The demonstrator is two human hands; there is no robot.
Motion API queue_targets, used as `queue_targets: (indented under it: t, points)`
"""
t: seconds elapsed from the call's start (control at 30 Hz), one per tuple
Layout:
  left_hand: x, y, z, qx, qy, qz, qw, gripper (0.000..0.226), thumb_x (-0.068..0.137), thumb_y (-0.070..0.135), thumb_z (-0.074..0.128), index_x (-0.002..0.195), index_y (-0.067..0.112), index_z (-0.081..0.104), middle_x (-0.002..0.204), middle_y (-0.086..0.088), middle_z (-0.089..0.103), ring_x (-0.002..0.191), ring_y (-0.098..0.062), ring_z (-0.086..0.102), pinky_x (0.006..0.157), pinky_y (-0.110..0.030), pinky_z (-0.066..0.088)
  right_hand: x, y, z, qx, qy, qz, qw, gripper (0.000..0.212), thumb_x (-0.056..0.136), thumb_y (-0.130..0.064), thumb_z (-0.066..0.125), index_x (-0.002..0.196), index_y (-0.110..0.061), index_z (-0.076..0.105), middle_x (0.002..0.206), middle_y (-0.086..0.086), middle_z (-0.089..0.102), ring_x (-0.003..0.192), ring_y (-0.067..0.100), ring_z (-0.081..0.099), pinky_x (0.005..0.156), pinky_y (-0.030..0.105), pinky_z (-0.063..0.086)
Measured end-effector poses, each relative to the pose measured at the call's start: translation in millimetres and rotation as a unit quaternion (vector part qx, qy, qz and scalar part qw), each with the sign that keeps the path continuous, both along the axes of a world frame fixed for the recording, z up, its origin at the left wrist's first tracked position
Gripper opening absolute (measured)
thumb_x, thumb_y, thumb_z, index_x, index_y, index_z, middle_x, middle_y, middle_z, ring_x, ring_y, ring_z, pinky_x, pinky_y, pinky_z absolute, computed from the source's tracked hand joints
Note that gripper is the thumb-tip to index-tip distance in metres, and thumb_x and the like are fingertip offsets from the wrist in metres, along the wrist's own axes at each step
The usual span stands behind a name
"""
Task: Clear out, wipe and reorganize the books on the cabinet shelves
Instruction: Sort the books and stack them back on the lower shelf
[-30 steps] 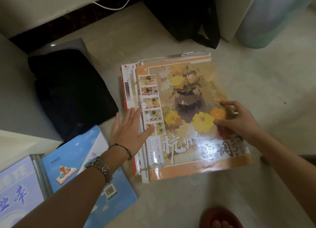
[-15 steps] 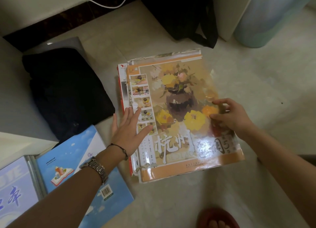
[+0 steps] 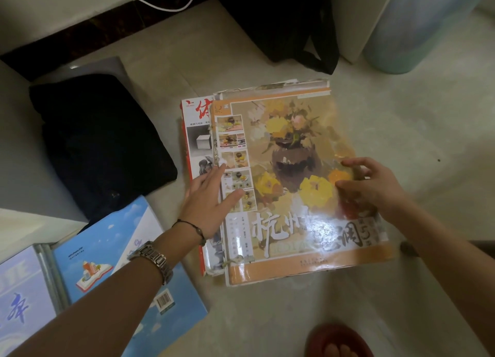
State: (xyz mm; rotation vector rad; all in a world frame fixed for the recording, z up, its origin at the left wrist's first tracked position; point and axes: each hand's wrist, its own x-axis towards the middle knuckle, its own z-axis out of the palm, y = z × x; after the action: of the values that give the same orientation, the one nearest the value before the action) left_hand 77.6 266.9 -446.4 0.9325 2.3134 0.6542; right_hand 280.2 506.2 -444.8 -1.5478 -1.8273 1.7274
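A stack of large art books lies on the tiled floor. On top is a book with a painted flower vase on its orange cover (image 3: 289, 148). Beneath it a red-and-white drawing book (image 3: 198, 132) sticks out along the left side. My left hand (image 3: 207, 204) lies flat with straight fingers across the left edges of both books. My right hand (image 3: 375, 188) rests its bent fingertips and thumb on the right part of the flower cover, near the book's right edge.
Blue-covered books (image 3: 112, 249) and a pale purple one (image 3: 18, 297) lie at the lower left. A black cushion (image 3: 99, 142) sits left of the stack. At the back are a black bag (image 3: 289, 22), a pale blue bin (image 3: 417, 27) and a white cable (image 3: 171, 7). My foot in a red slipper (image 3: 337, 340) is below.
The flower book has slid to the right over the red-and-white book, baring more of that book's left strip. Both hands stay on the stack.
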Motion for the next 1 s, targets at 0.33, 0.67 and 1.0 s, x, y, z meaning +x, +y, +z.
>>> queue_targets:
  t: [0.33, 0.67, 1.0]
  points:
    - [-5, 3, 3, 0.048, -0.064, 0.068, 0.995, 0.063, 0.091, 0.039, 0.053, 0.147, 0.024, 0.026, 0.153, 0.003, 0.025, 0.142, -0.017, 0.017, 0.115, -0.039, 0.02, -17, -9, -4, 0.018, 0.0, 0.018, 1.0, 0.04, 0.073, 0.002, 0.076, 0.103, -0.021, 0.064, 0.091, -0.012, 0.057, 0.071, 0.017, 0.058, 0.063, 0.029, 0.052]
    - [4, 16, 5, 0.015, -0.076, 0.055, 0.995, 0.064, 0.087, 0.049, 0.055, 0.143, 0.037, 0.027, 0.157, 0.003, 0.012, 0.143, -0.015, 0.002, 0.114, -0.04, 0.013, -8, -4, 2, 0.001, 0.004, -0.006, 1.0, 0.037, 0.075, 0.007, 0.072, 0.105, -0.013, 0.063, 0.083, -0.005, 0.057, 0.061, 0.016, 0.053, 0.041, 0.014, 0.046]
    - [9, 24, 2, 0.067, -0.12, 0.022, 0.99, 0.071, 0.079, 0.058, 0.061, 0.14, 0.045, 0.027, 0.152, 0.008, 0.026, 0.141, -0.017, 0.021, 0.113, -0.048, 0.025, 16, 6, 2, 0.004, -0.025, -0.013, 1.0, 0.039, 0.073, 0.002, 0.075, 0.106, -0.016, 0.064, 0.09, 0.002, 0.061, 0.063, 0.02, 0.056, 0.042, 0.017, 0.048]
